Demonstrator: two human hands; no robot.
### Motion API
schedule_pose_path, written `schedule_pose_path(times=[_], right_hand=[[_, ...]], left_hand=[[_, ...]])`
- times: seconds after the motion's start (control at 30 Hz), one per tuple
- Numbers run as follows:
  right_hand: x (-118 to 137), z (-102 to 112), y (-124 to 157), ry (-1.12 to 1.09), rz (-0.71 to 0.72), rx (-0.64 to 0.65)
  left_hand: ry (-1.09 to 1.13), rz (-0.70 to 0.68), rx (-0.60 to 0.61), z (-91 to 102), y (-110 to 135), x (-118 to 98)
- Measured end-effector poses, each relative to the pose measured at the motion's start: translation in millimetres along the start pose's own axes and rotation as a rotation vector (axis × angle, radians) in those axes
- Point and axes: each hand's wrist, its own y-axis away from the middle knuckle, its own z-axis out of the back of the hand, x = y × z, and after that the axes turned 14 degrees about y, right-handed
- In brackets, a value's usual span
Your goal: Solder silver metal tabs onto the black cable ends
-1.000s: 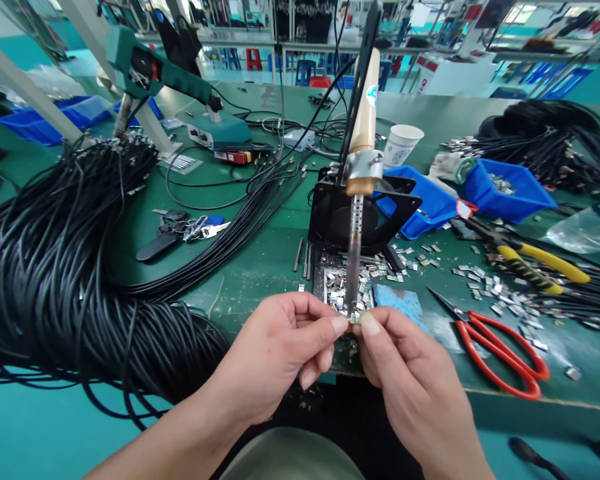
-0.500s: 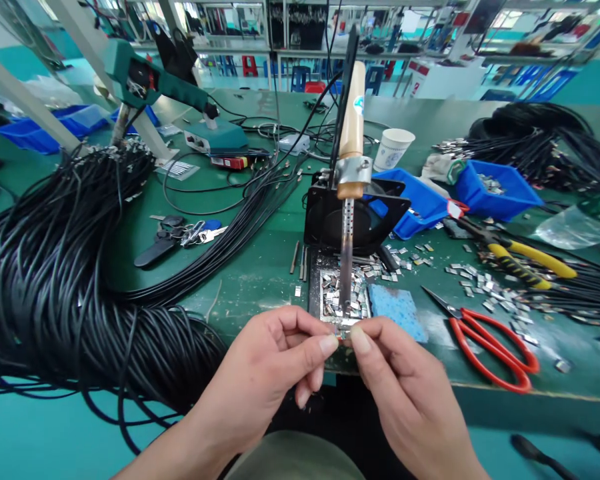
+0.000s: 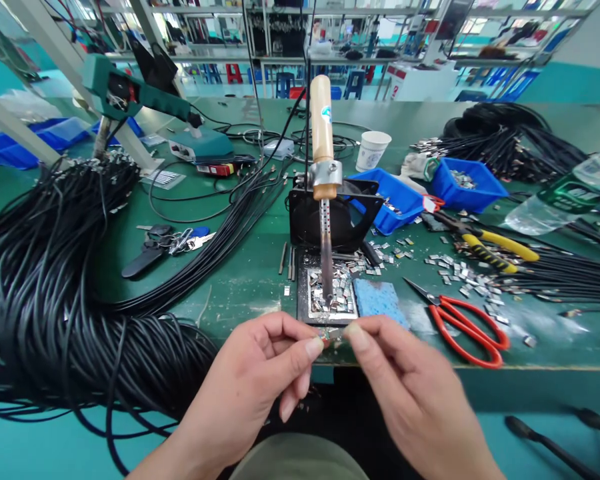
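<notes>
My left hand [image 3: 260,380] and my right hand [image 3: 405,393] meet at the table's near edge, each pinching one end of a tiny metal part [image 3: 331,336] between thumb and forefinger. Just beyond them a soldering iron [image 3: 324,193] with a wooden handle stands tip-down in a black stand [image 3: 330,217]. Its tip hangs over a small tray [image 3: 330,293] heaped with several little metal clips. A blue sponge [image 3: 379,297] lies to the right of that tray.
A big bundle of black cables [image 3: 50,287] fills the left. Red scissors [image 3: 467,320], yellow pliers [image 3: 495,245], scattered metal clips [image 3: 460,270], blue bins [image 3: 460,183], a paper cup [image 3: 371,150] and keys [image 3: 173,240] lie on the green table [image 3: 250,267].
Both hands have drawn back from under the iron's tip toward the table's near edge, still pinching the small part. The view has tilted so the iron stands further away.
</notes>
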Motion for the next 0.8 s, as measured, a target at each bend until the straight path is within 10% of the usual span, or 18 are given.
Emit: schedule_pose_path(times=[0.13, 0.3, 0.57, 0.8], right_hand=[[-22, 28, -9, 0.523, -0.151, -0.274], [-38, 38, -28, 0.867, -0.254, -0.122], [-31, 35, -36, 0.718, -0.240, -0.052], [-24, 56, 4, 0.136, -0.196, -0.162]], left_hand=[[-0.032, 0.006, -0.013, 0.8, 4, 1], [-0.017, 0.007, 0.000, 0.3, 7, 2], [-0.040, -0.027, 0.019, 0.2, 14, 0], [0.029, 0.019, 0.117, 6.5, 21, 5]])
